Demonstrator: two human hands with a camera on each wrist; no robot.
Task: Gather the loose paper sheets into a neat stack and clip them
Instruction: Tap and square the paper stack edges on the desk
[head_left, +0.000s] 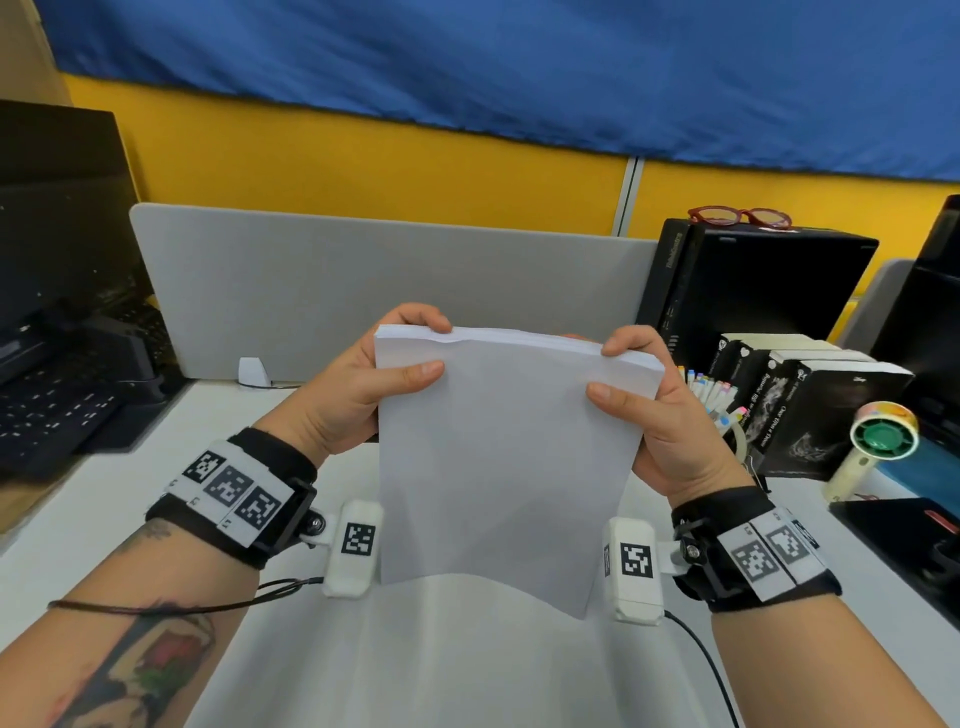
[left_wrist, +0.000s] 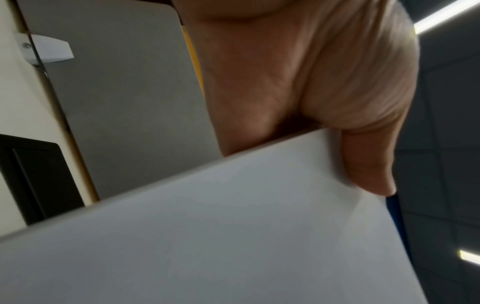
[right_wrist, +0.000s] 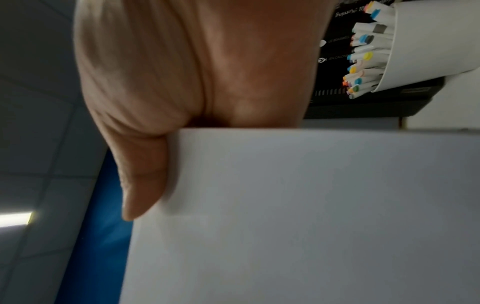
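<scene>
A thick stack of white paper sheets is held upright above the white desk, its lower edge hanging free. My left hand grips the stack's upper left side, thumb on the near face and fingers curled over the top edge. My right hand grips the upper right side the same way. In the left wrist view my left hand has its thumb on the paper stack. The right wrist view has my right hand thumb-down on the paper stack. No clip is in view.
A grey divider panel stands behind the desk. A black keyboard and monitor sit at the left. At the right are black books, a cup of markers, a small handheld fan and red glasses on a black box.
</scene>
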